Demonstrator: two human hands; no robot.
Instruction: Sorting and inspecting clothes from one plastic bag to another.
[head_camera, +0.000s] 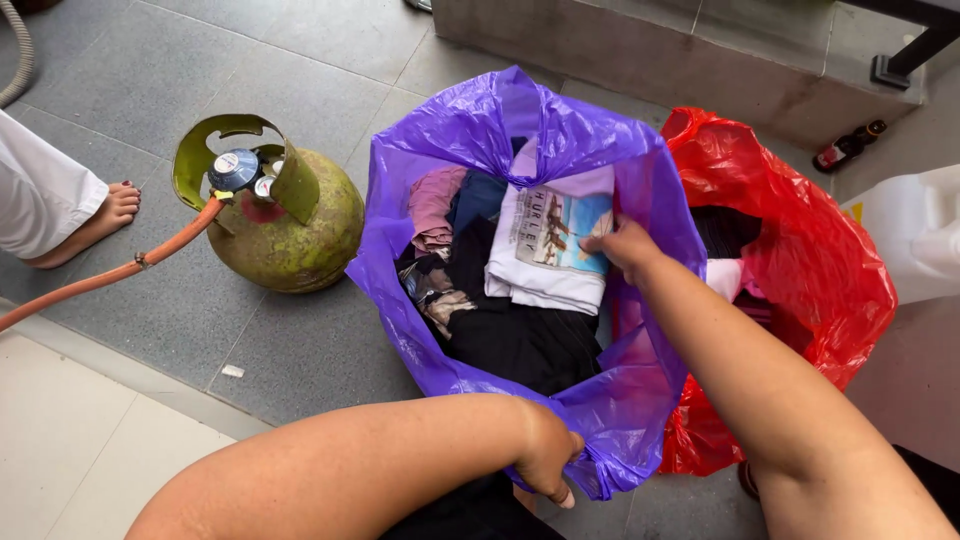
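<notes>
A purple plastic bag (470, 130) stands open on the floor, filled with folded clothes. On top lies a white folded shirt (545, 262) with a printed picture. My right hand (622, 245) rests on that shirt inside the bag, fingers closed over its right edge. Down at the near rim, my left hand (548, 462) grips the purple plastic and holds it outward. Dark garments (520, 340) and a pink one (435, 205) lie beside the shirt.
A red plastic bag (820, 270) with clothes stands right of the purple one. A green gas cylinder (285, 215) with an orange hose (110, 272) sits to the left. Another person's bare foot (95, 222) is at far left. A white container (915, 230) is at right.
</notes>
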